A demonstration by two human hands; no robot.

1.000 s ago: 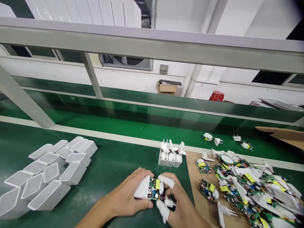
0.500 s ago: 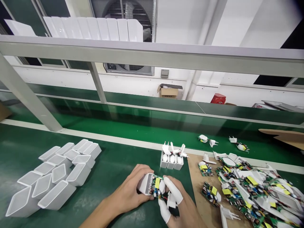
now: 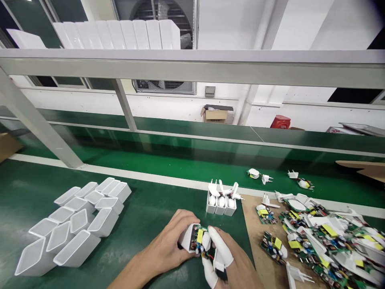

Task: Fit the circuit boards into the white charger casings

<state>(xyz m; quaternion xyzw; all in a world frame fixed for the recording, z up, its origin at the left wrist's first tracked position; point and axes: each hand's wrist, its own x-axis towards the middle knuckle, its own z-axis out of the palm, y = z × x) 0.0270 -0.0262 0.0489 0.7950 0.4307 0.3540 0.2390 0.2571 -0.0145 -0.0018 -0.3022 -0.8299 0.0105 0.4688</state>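
My left hand (image 3: 177, 239) is closed around a white plastic charger housing (image 3: 187, 237), its open end turned to the right. In my right hand (image 3: 228, 257), with white covers on thumb and finger, is a circuit board (image 3: 199, 237) with yellow-wrapped parts and a white pad. The board's left edge sits at the housing's mouth, partly inside it. A white plug piece (image 3: 219, 263) hangs by wires under the right fingers. Just beyond my hands stand three housings (image 3: 221, 205) filled with boards, plug pieces on top.
Several empty white housings (image 3: 80, 220) stand in rows at left. A heap of circuit boards with plug pieces (image 3: 327, 241) covers the brown board (image 3: 251, 224) at right. A few pieces lie on the green belt (image 3: 180, 164). A metal frame (image 3: 192, 68) crosses above, carrying more white housings (image 3: 120, 35).
The circuit board has gone slightly further into the housing's mouth, my right hand following it. The whole view has shifted a little.
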